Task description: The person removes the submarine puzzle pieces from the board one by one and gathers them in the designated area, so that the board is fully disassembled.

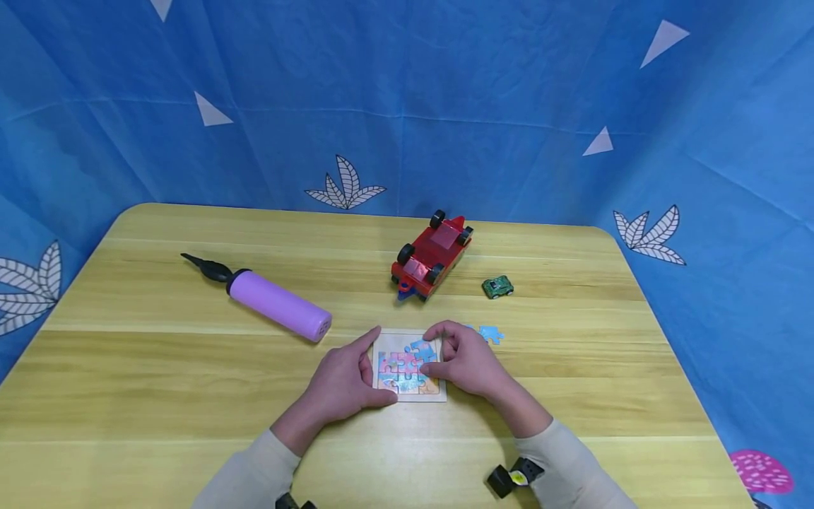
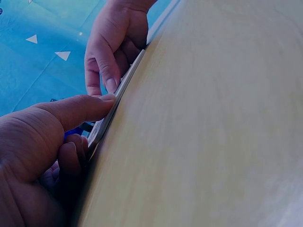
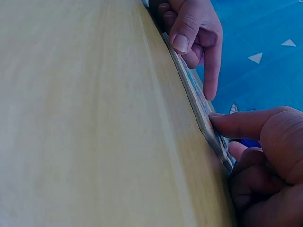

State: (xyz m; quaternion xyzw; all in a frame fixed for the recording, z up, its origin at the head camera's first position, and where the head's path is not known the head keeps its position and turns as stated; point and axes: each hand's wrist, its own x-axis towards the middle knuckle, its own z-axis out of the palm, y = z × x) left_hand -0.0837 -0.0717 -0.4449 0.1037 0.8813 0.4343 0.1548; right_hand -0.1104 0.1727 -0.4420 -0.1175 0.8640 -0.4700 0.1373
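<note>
A small square jigsaw puzzle board (image 1: 386, 341) with a pale frame lies flat on the table, partly filled with pink and blue pieces. My left hand (image 1: 340, 379) grips its left side, index finger at the top edge and thumb at the bottom edge. Over the board's right side, my right hand (image 1: 469, 359) holds a tilted blue puzzle piece (image 1: 420, 349) between thumb and index finger. Both wrist views look along the tabletop, so the pieces hardly show there. A loose blue puzzle piece (image 1: 491, 334) lies beyond the right hand, with another partly hidden beside it.
A purple hand pump (image 1: 276, 304) with a black nozzle lies at the left. Behind the board, a red toy car (image 1: 435, 251) rests wheels up. A small green toy car (image 1: 498, 286) stands to its right. Blue cloth (image 1: 407, 106) hangs behind the wooden table (image 1: 159, 396).
</note>
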